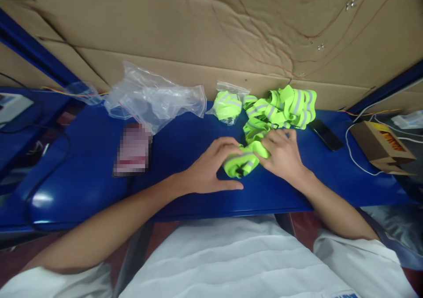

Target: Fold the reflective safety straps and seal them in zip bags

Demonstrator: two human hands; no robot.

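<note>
A folded bundle of neon-yellow reflective strap (242, 162) with grey stripes lies on the blue tabletop between my hands. My left hand (214, 166) curves round its left side, fingertips touching the upper edge and thumb stretched out below, apart from it. My right hand (280, 150) is closed on the strap at the bundle's right end, with its fingertips partly hidden. From there the strap runs back to a loose heap of the same strap (294, 106). Beside the heap, a small clear zip bag (228, 106) holds another bundle of neon strap.
Crumpled clear plastic bags (158, 100) lie at the back left, above a blurred pinkish object (134, 150). A black phone (325, 135) lies right of the heap. Farther right are an open cardboard box (381, 146) and a white cable (348, 150). A cardboard wall (165, 20) stands behind.
</note>
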